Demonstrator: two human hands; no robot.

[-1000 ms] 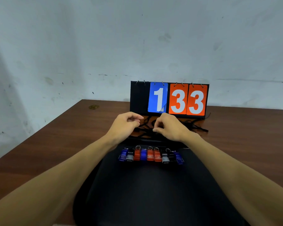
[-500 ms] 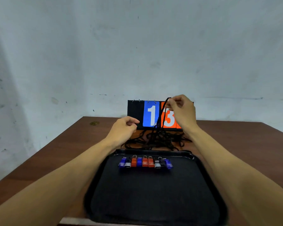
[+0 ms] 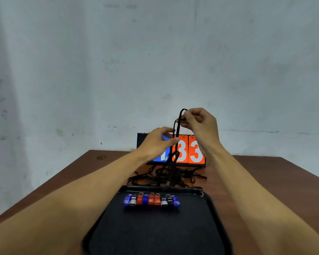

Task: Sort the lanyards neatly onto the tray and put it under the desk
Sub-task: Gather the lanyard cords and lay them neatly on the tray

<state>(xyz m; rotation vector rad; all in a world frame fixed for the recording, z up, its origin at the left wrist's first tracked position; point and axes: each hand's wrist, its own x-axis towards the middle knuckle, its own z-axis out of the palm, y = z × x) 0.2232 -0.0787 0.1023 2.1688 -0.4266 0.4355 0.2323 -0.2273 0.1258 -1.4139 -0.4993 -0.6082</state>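
- While a cord (image 3: pixel 175 156) is pinched by the right hand (image 3: pixel 201 124), the scoreboard (image 3: pixel 194 152) at frame centre is half hidden.
- The left hand (image 3: pixel 158 142)'s hold on it cannot be told.

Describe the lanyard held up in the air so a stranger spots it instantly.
On the brown wooden desk, a tangle of black cords lies in front of the blue-and-orange flip scoreboard. One black lanyard cord rises upright from it, its looped top pinched by the right hand. Only it stands taut; the rest lie slack.

Right hand (image 3: pixel 203 124) pinching lanyard cord (image 3: pixel 175 127) aloft, left hand (image 3: pixel 158 142) at it
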